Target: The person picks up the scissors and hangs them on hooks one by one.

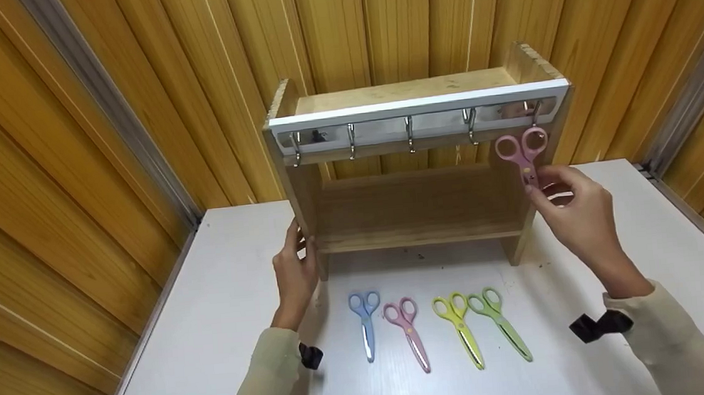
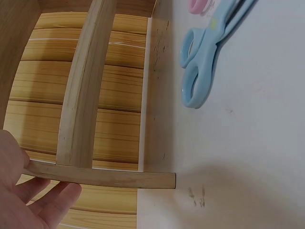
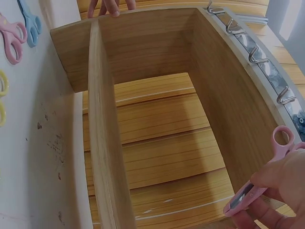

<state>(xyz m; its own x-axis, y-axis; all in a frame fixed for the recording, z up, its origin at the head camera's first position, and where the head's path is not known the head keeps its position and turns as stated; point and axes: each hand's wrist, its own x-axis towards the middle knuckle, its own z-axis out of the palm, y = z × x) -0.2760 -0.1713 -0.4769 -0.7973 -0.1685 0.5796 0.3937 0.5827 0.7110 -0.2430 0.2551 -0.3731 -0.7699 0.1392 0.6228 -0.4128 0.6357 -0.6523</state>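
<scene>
A: What did the head view show?
B: The right hand (image 1: 582, 211) pinched the pink scissors (image 1: 525, 168) by the lower part, finger loops up, just below the end hook (image 1: 534, 113) of the metal strip (image 1: 384, 129). I couldn't tell whether loop and hook touched.
A: And the left hand (image 1: 295, 277)?
B: It gripped the wooden shelf (image 1: 416, 217) low on its left side.
A: What lay on the surface (image 1: 212, 334)?
B: Blue scissors (image 1: 367, 328), a second pink pair (image 1: 410, 334), yellow scissors (image 1: 460, 324) and green scissors (image 1: 500, 318), side by side in front of the shelf, loops toward it.
A: The left wrist view?
B: The left hand's fingers curled round the side board; the blue scissors lay well apart from them.
A: And the right wrist view?
B: The right hand's thumb and fingers were clamped on the pink scissors, and the left hand's fingertips showed at the shelf's far side.
</scene>
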